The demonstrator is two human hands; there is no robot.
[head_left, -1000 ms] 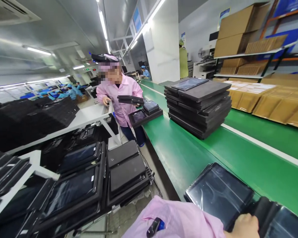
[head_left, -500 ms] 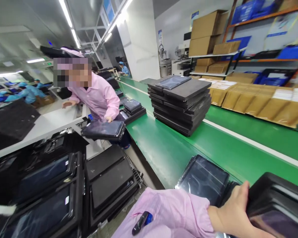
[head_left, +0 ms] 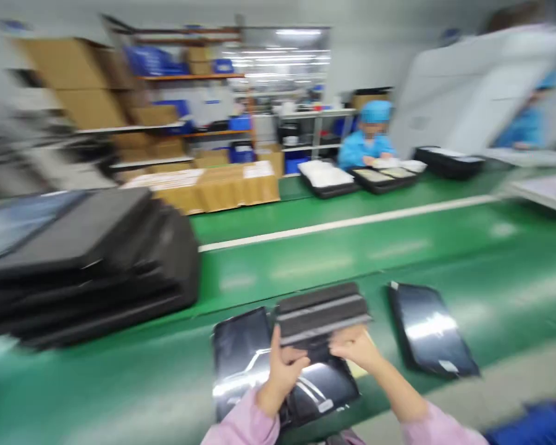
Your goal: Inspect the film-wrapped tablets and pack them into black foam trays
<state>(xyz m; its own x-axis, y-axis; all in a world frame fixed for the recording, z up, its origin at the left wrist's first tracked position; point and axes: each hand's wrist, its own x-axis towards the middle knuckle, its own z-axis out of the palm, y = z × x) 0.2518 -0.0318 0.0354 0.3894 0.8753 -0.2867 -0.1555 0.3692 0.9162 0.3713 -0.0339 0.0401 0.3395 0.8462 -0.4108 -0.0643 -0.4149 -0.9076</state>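
Note:
The view is smeared by motion. My left hand and my right hand both grip the near edge of a small stack of dark trays held just above the green belt. Under and beside the stack lie black bagged tablets: one to the left, one under my hands, and one apart to the right. Both hands have fingers curled round the stack's edge.
A tall pile of black foam trays sits on the belt at the left. Brown cartons line the far side. A person in blue works at trays across the belt. Shelves with boxes stand behind.
My head has swung to the right, away from the co-worker in pink. Both my hands now hold the tray stack in front of me; before, only one hand showed.

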